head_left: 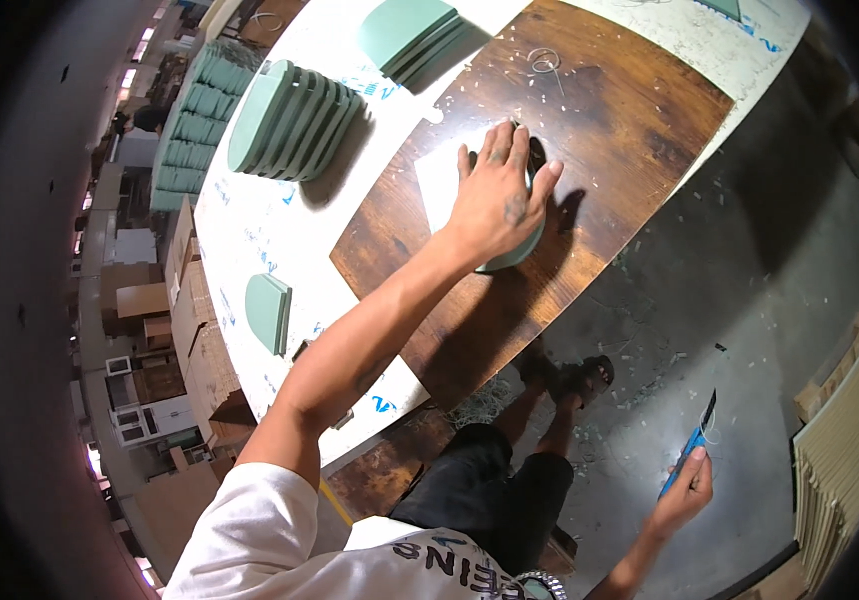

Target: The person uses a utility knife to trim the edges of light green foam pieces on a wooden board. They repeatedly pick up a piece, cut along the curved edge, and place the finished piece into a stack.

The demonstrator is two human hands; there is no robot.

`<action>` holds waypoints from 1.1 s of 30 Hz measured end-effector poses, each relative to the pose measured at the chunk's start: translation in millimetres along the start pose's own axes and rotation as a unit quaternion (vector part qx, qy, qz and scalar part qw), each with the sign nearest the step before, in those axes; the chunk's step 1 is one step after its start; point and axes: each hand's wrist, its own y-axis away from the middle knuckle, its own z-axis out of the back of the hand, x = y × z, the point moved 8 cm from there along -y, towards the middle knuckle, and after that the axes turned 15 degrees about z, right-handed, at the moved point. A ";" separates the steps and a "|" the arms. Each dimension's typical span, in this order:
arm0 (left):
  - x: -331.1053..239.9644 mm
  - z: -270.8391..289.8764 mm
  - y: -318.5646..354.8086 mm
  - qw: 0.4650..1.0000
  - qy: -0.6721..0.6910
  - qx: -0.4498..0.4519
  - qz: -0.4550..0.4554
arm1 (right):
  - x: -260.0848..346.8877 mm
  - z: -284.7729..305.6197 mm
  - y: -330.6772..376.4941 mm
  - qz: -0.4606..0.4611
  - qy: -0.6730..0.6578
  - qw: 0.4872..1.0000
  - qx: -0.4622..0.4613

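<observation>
My left hand (502,200) lies palm down with fingers spread over a green piece with a curved edge (518,256); most of that piece is hidden under the hand. Next to the fingers is a flat white patch (434,185), perhaps a sheet of paper. Beneath them lies a brown wood-grain board (640,85). Away from the table at the lower right, my right hand (688,492) is closed around a blue utility knife (684,460). Its dark blade points up, and a thin pale strand (712,432) hangs by it.
On the white table (235,225) stand a tall stack of green rounded pieces (285,120), a lower stack (405,35) and a small one (269,312). A curled strand (544,62) and small scraps dot the board. Cardboard sheets (843,470) stand at the right; scraps litter the floor.
</observation>
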 end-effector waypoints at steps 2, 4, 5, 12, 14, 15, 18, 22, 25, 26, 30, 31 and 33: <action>34.5 11.5 -4.4 0.994 -0.062 -0.065 0.065 | -3.0 0.0 3.5 0.001 -0.008 1.000 0.004; 70.1 9.8 -9.9 0.992 -0.055 0.011 0.111 | -4.4 1.1 4.5 -0.009 -0.006 1.000 0.029; 74.3 4.7 -1.7 0.993 -0.059 0.004 0.104 | -6.3 0.1 4.8 -0.021 -0.025 0.999 0.033; 104.7 -8.5 87.8 0.990 0.013 -0.042 0.134 | 14.5 -65.4 27.1 -0.167 -0.241 0.952 0.088; 94.3 -10.1 119.7 0.997 0.007 -0.044 0.069 | 35.1 -105.3 27.7 -0.159 -0.302 0.933 0.116; 90.2 -13.0 135.9 0.999 0.023 -0.039 0.023 | 48.3 -127.3 27.3 -0.157 -0.350 0.916 0.115; 88.9 -21.0 169.2 0.998 0.045 0.008 -0.051 | 91.5 -175.2 14.6 -0.136 -0.441 0.877 0.135; 100.6 -21.3 199.0 0.997 0.030 -0.018 -0.062 | 102.7 -191.7 0.6 -0.133 -0.371 0.905 0.159; 112.0 -23.8 214.1 0.998 0.000 -0.065 -0.014 | 113.5 -189.8 -2.8 -0.114 -0.347 0.916 0.165; 108.0 -21.9 219.8 0.997 0.042 -0.070 -0.017 | 115.9 -189.0 -4.5 -0.093 -0.331 0.924 0.167; 107.5 -18.0 226.4 0.996 0.049 -0.075 -0.017 | 118.8 -189.9 -8.2 -0.054 -0.314 0.931 0.176; 109.0 -17.3 228.7 0.996 0.049 -0.077 -0.019 | 119.3 -188.9 -7.2 -0.057 -0.301 0.936 0.174; 108.9 -13.5 233.3 0.994 0.059 -0.092 -0.016 | 121.1 -188.4 -6.0 -0.038 -0.286 0.942 0.174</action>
